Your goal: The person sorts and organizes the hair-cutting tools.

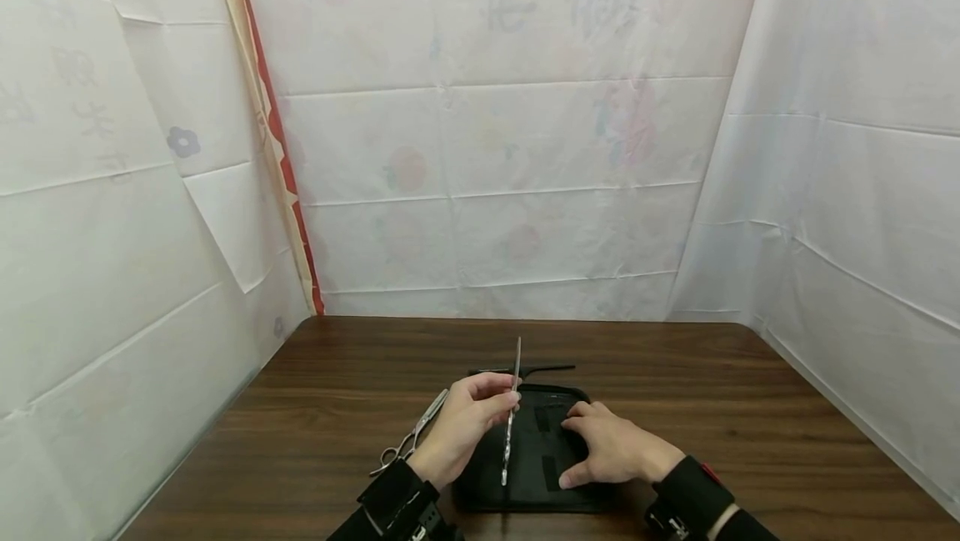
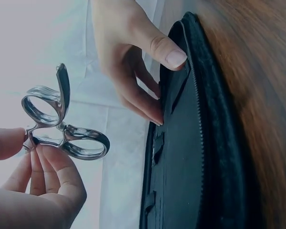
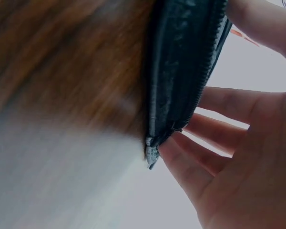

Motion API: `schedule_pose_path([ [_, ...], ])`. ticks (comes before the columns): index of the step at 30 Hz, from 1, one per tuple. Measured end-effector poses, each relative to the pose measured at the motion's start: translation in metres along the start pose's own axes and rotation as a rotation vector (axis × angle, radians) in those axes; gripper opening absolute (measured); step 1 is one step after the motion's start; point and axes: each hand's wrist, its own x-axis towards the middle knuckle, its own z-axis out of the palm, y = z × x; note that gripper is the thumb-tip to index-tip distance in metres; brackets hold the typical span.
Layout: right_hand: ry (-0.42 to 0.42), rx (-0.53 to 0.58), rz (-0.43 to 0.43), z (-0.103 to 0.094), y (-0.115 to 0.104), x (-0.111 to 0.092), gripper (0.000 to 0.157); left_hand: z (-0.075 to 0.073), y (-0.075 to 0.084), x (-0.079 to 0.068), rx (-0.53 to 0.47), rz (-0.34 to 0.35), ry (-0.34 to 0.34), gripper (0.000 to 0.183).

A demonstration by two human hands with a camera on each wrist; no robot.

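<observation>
My left hand (image 1: pixel 459 428) pinches a pair of silver hairdressing scissors (image 1: pixel 508 439) between thumb and fingers. They stand nearly upright over an open black zip case (image 1: pixel 528 495). In the left wrist view, the shiny finger rings of these scissors (image 2: pixel 63 93) show above the fingertips. My right hand (image 1: pixel 618 443) lies at the right side of the case with fingers spread. Its thumb (image 2: pixel 175 58) is by the zipped rim, and the fingertips reach to the case's inner face. The right wrist view shows fairly straight fingers (image 3: pixel 224 102) against the zipper edge.
A second pair of silver scissors (image 1: pixel 411 438) lies on the brown wooden table (image 1: pixel 337 391), left of my left hand. Behind the case is a black tail comb (image 1: pixel 551 368). White printed sheets (image 1: pixel 487 149) hang around the table's back and sides.
</observation>
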Motion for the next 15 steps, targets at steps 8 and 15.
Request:
schedule_pose_path([
  [8, -0.007, -0.011, 0.016, -0.0023, -0.0026, 0.0018, 0.08, -0.003, 0.0025, -0.0008, 0.031, 0.003, 0.006, 0.033],
  [15, 0.006, -0.015, 0.028, -0.0028, -0.0055, 0.0017, 0.08, -0.0057, 0.0052, -0.0004, 0.091, 0.032, 0.017, 0.031],
])
